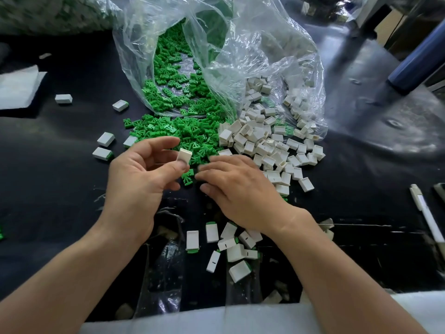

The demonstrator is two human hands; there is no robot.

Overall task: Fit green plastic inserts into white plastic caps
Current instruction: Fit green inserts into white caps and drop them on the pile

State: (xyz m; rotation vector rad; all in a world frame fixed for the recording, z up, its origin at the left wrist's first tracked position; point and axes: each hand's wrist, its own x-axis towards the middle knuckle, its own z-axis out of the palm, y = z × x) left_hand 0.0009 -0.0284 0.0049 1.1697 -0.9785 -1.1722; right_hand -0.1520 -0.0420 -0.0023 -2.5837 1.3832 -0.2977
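My left hand (142, 174) has its fingers pinching one white cap (186, 155) above the tabletop (60, 189); my right hand (240, 186) has fingers loose, holding nothing, just beside a green insert (187, 177). Recommended — take that single insert, square it to the cap's mouth, press straight.

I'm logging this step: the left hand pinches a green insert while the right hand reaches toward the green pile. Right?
Not quite: the head view shows the left hand pinching a white cap; the right hand does reach toward the green pile.
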